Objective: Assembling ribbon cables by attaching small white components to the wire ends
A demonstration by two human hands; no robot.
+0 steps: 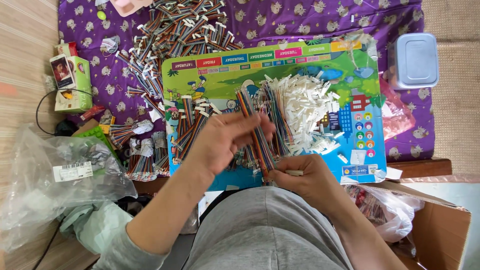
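Observation:
My left hand (225, 140) pinches a flat rainbow ribbon cable (256, 132) near its upper part, fingers curled around it. My right hand (302, 175) grips the cable's lower end together with a small white connector (294, 173). Both hands hover over a colourful illustrated board (280, 65) lying on a purple patterned cloth (280, 20). A heap of white plastic connectors (307, 107) lies on the board just beyond my hands, with loose coloured cables (277, 107) beside it.
A big pile of finished ribbon cables (175, 30) covers the cloth at top left. Bundles (142, 155) lie by the board's left edge. There is a grey lidded box (414, 60) at top right, a clear plastic bag (55, 175) at left and a cardboard box (440, 220) at lower right.

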